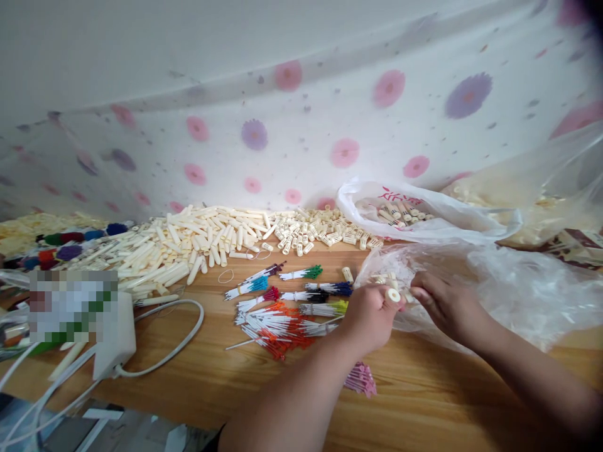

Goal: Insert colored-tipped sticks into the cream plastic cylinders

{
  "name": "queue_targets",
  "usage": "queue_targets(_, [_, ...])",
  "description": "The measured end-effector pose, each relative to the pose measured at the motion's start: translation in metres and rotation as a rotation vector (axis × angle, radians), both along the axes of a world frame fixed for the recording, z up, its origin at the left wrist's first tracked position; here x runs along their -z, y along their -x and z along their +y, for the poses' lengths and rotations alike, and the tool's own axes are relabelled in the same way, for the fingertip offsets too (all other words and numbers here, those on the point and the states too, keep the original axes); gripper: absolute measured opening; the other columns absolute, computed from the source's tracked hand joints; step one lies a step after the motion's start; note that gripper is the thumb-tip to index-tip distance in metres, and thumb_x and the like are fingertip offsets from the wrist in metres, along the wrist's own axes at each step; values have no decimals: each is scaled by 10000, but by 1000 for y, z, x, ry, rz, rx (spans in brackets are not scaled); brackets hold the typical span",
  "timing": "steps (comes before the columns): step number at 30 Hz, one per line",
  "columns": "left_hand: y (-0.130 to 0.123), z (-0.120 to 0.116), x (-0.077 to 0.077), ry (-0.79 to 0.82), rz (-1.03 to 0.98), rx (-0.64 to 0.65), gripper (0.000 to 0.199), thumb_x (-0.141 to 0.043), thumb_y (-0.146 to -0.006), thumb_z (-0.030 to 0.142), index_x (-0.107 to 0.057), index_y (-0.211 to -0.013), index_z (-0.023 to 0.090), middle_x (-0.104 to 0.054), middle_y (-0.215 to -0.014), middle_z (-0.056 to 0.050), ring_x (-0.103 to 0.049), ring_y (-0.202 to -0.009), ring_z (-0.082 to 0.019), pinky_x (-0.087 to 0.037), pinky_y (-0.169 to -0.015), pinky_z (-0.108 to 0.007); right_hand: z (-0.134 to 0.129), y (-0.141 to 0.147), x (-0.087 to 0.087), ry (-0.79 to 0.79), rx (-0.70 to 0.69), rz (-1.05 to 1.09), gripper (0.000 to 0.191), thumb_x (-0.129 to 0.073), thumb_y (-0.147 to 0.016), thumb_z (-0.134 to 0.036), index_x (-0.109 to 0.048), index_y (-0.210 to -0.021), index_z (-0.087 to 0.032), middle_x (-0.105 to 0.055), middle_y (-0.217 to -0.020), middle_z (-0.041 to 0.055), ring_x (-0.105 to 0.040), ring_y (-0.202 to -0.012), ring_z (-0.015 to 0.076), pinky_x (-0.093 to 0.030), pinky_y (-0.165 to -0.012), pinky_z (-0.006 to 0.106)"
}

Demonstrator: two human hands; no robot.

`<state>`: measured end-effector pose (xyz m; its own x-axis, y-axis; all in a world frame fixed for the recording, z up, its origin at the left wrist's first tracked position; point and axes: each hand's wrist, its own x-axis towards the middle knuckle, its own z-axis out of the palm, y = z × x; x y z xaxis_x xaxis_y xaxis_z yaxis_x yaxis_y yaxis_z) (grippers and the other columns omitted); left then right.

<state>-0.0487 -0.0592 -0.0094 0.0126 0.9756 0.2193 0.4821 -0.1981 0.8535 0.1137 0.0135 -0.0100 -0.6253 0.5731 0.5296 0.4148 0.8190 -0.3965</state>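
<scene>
My left hand [374,314] is closed round a cream plastic piece [392,297], whose round end with a small hole faces me. Just right of it, my right hand [440,304] has its fingers pinched together at a small pale part, partly hidden by the fingers. Both hands are over the near left edge of a clear plastic bag [499,292], where a few cream pieces lie. One slotted cream piece [347,274] stands on the wooden table behind my left hand. Left of that hand lie bundles of thin white sticks with coloured tips [271,326].
Long cream tubes [207,235] and short slotted pieces [306,232] are heaped along the wall. A white bag [424,229] holds more parts at the back right. At the left are a white box [115,336] with cables and coloured bundles. Pink-tipped sticks [360,378] lie near my left forearm.
</scene>
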Motion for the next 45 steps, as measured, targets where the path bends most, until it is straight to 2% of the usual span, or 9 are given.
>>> queue_targets(5, [0,-1,-1,-205,304,-103,243,-432,-880,227,-625,-748,161,-638,-771,-49,-561,-737,-175,-387,-645,-271,-5,4,2,129,2,48,361,-340,-941,-400,-452,-656,-209,-492,-556,5,-469,-507,131,-360,-498,254])
queue_targets(9, [2,0,-2,-192,254,-101,283,-417,-903,256,-607,-718,157,-629,-726,-37,-555,-689,-154,-374,-615,-252,-7,4,-2,197,-74,72,278,-390,-925,-404,-518,-775,-207,-557,-676,26,-517,-605,146,-411,-561,259])
queue_targets(14, [2,0,-3,-212,297,-78,272,-425,-901,256,-610,-724,165,-626,-732,-29,-553,-694,-154,-361,-606,-251,-4,3,-3,311,-77,43,426,-345,-929,-450,-409,-585,-208,-436,-521,-10,-434,-488,128,-350,-473,256])
queue_targets(18, [2,0,-2,-198,317,-96,284,-416,-904,258,-610,-719,165,-630,-728,-33,-555,-692,-157,-358,-600,-254,-3,4,0,279,-66,64,333,-381,-915,-450,-500,-716,-212,-535,-637,17,-500,-591,157,-406,-550,277])
queue_targets(23, [2,1,0,-194,305,-94,265,-429,-896,243,-620,-729,163,-636,-742,-35,-560,-702,-159,-363,-611,-254,-2,4,0,290,-82,37,396,-354,-928,-433,-433,-612,-207,-461,-533,-8,-452,-500,131,-362,-489,257])
queue_targets(31, [3,1,-1,-180,295,-104,269,-426,-897,247,-621,-732,162,-637,-746,-37,-560,-698,-159,-353,-610,-253,-4,6,-3,313,-77,25,386,-350,-936,-415,-442,-625,-205,-473,-548,-10,-458,-515,127,-365,-504,252])
queue_targets(36, [4,2,-1,-175,265,-111,295,-407,-904,245,-607,-705,159,-627,-712,-35,-544,-669,-152,-337,-589,-248,-5,7,-6,311,-110,73,292,-377,-931,-395,-492,-741,-205,-536,-675,6,-499,-622,139,-401,-580,252])
queue_targets(40, [5,4,0,-171,245,-94,269,-433,-889,230,-605,-695,159,-620,-722,-32,-545,-687,-150,-344,-606,-242,-4,7,-3,348,-97,38,380,-340,-941,-407,-438,-638,-200,-468,-586,-10,-454,-554,130,-362,-534,251])
queue_targets(45, [6,5,0,-171,202,-90,264,-438,-883,210,-589,-673,157,-600,-693,-20,-527,-664,-136,-340,-606,-231,-2,8,3,336,-92,79,289,-363,-940,-400,-472,-765,-197,-509,-697,4,-472,-648,137,-376,-599,257])
